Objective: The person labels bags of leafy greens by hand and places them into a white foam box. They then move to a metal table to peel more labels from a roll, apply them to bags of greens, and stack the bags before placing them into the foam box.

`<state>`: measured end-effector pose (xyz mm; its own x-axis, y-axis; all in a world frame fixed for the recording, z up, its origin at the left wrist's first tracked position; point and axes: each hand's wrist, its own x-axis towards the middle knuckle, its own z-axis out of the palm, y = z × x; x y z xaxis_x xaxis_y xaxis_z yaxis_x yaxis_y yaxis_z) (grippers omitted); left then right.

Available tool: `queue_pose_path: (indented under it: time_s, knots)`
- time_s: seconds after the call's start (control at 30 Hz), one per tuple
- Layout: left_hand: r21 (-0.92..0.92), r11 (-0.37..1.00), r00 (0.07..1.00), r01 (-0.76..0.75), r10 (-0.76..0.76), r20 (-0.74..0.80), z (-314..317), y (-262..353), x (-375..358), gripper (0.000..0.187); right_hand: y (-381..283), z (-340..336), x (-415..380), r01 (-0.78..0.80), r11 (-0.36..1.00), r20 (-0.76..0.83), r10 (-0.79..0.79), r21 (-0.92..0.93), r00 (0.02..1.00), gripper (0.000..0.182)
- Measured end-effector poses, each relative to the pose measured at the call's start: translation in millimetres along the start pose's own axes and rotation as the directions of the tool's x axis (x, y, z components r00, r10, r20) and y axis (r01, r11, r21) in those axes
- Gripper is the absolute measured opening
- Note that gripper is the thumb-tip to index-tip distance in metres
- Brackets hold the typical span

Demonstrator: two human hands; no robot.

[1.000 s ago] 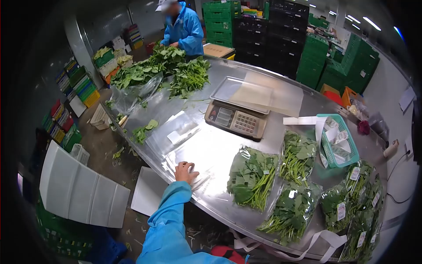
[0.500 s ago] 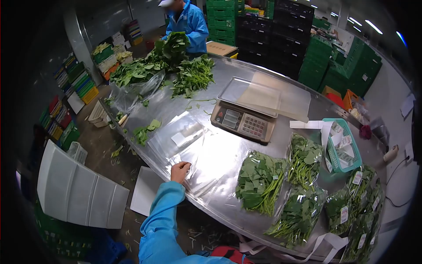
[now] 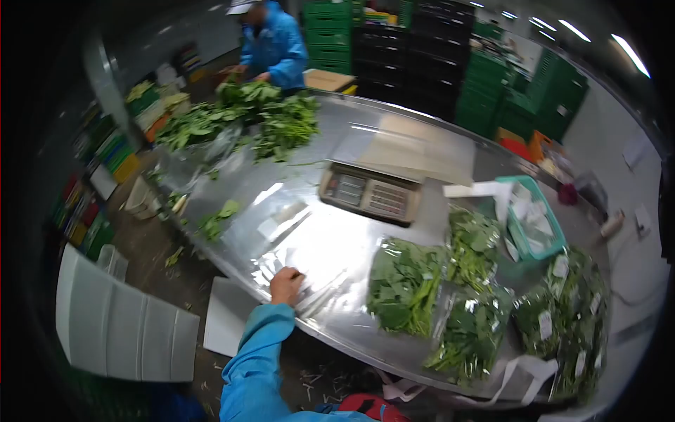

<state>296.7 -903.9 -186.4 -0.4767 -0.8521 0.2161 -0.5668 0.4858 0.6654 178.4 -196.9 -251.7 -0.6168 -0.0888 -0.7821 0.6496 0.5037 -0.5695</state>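
My left hand (image 3: 287,285), sleeved in blue, rests just below the centre of the frame at the near edge of the steel table (image 3: 351,246), fingers curled and pinching the top sheet of a stack of clear plastic bags (image 3: 295,243). My right hand is out of view. To the right lie sealed packs of leafy greens (image 3: 404,285); a scale (image 3: 370,195) stands above centre. At upper left, a co-worker (image 3: 271,43) handles loose greens (image 3: 239,116).
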Motion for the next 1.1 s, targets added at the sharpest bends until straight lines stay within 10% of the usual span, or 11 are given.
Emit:
queue_pose_path:
  time_s: [0.07, 0.13, 0.33, 0.43, 0.5, 0.57, 0.67, 0.83, 0.9, 0.93, 1.1]
  knots:
    - [-0.056, 0.998, 0.999, -0.003, 0.001, -0.039, 11.7, -2.6, -0.5, 0.013, -10.9, 8.2, -17.9, -0.053, 0.994, -0.018, 0.055, 0.098, 0.998, 0.009]
    - [-0.065, 0.998, 0.999, 0.02, -0.022, -0.033, 10.2, -2.5, -0.1, 0.013, -40.9, 16.4, -39.9, 0.085, 0.97, -0.069, -0.103, -0.226, 0.992, 0.012]
    - [-0.027, 1.0, 0.976, -0.009, 0.014, 0.215, 17.4, -18.1, 3.4, 0.018, -6.9, 7.6, -32.3, -0.052, 0.996, -0.068, 0.056, 0.068, 0.996, 0.021]
    - [0.143, 0.978, 0.986, -0.154, 0.143, 0.088, 10.1, 21.1, -2.1, 0.033, -18.1, 13.9, -37.3, -0.103, 0.994, -0.061, 0.105, 0.028, 0.993, 0.02]
    - [-0.254, 0.967, 0.989, 0.008, 0.03, 0.147, 17.9, 65.1, -10.8, 0.05, -9.1, 11.3, -26.6, 0.044, 0.971, 0.02, -0.04, -0.233, 0.999, 0.019]
    - [-0.53, 0.785, 0.909, 0.32, -0.097, 0.404, 55.6, 85.1, -31.7, 0.065, -52.4, 34.1, -41.7, 0.088, 0.993, 0.072, -0.083, -0.082, 0.994, 0.019]
    - [-0.479, 0.692, 0.795, 0.54, -0.234, 0.559, 101.6, 120.4, -64.7, 0.088, -86.9, 51.9, -43.3, 0.155, 0.986, 0.141, -0.162, 0.06, 0.977, 0.019]
    - [-0.661, 0.633, 0.906, 0.404, -0.179, 0.383, 118.8, 140.6, -78.4, 0.087, -96.5, 47.2, -50.9, 0.265, 0.963, 0.058, -0.267, 0.045, 0.962, 0.02]
    - [-0.408, 0.91, 0.997, -0.073, 0.062, -0.04, 121.2, 130.3, -79.0, 0.079, -124.8, 42.4, -62.9, 0.339, 0.917, -0.1, -0.325, 0.209, 0.94, 0.019]
    - [-0.413, 0.907, 0.997, -0.078, 0.073, -0.03, 114.8, 144.2, -81.8, 0.079, -149.1, 40.9, -69.6, 0.395, 0.895, -0.149, -0.37, 0.207, 0.917, 0.021]
    - [-0.766, 0.59, 0.826, 0.257, 0.278, 0.491, 129.7, 214.7, -131.8, 0.067, -205.1, 45.1, 4.7, 0.598, 0.797, -0.351, -0.585, -0.082, 0.731, 0.041]
